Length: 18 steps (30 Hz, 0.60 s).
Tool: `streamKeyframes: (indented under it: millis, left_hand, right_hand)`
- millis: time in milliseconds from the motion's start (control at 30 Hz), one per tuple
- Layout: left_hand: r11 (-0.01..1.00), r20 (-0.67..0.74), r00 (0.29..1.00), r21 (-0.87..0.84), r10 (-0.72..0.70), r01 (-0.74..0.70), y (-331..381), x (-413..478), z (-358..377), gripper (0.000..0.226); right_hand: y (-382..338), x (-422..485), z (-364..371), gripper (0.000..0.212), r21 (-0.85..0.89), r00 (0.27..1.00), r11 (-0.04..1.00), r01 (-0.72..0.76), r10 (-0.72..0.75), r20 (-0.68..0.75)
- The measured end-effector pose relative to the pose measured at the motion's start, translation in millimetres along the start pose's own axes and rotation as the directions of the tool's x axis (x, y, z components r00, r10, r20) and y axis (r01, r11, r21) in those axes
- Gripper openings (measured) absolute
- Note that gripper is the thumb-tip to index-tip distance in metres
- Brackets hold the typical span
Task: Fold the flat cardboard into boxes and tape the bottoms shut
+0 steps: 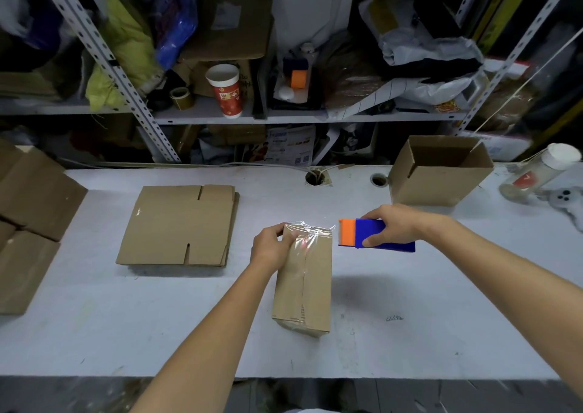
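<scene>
Both hands work: left hand (pixel 273 246) hides box (pixel 304 281) corner.

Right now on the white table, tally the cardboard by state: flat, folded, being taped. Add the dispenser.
Flat cardboard stack: 1 stack, sheet count unclear
Folded boxes at the left edge: at least 2, partly cut off
Open upright box: 1
Box being taped, left hand on it: 1
Blue and orange tape dispenser, in right hand: 1
Total: at least 6
</scene>
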<state>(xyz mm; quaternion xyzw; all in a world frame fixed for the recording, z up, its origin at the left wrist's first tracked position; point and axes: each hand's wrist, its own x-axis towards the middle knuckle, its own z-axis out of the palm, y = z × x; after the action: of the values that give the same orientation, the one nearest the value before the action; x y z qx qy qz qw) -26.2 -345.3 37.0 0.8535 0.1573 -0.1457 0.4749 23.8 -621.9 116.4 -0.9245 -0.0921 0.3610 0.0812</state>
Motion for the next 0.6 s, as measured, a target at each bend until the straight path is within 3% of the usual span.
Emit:
streamKeyframes:
  millis: [200, 400, 500, 600]
  left_hand:
    - [0.999, 0.136, 0.99, -0.034, 0.041, -0.037, -3.0, -9.9, -6.4, 0.033]
    - [0.999, 0.114, 0.993, 0.013, 0.038, -0.039, -0.1, -9.0, -5.5, 0.038]
    - [0.998, 0.107, 0.994, 0.041, 0.032, -0.037, 1.1, -9.8, -2.5, 0.041]
    - [0.997, 0.113, 0.992, 0.049, 0.055, -0.061, 3.3, -13.0, -0.4, 0.03]
  right_hand:
    - [-19.9, 0.9, 13.3, 0.07, -0.11, 0.991, 0.993, 0.044, -0.057, -0.121]
    - [-30.9, -1.3, 26.7, 0.059, -0.228, 0.965, 0.974, 0.012, -0.071, -0.251]
    - [-36.2, -0.3, 37.6, 0.053, -0.254, 0.949, 0.966, -0.049, -0.035, -0.313]
    - [-41.7, 10.1, 60.1, 0.046, -0.204, 0.958, 0.971, -0.123, 0.062, -0.281]
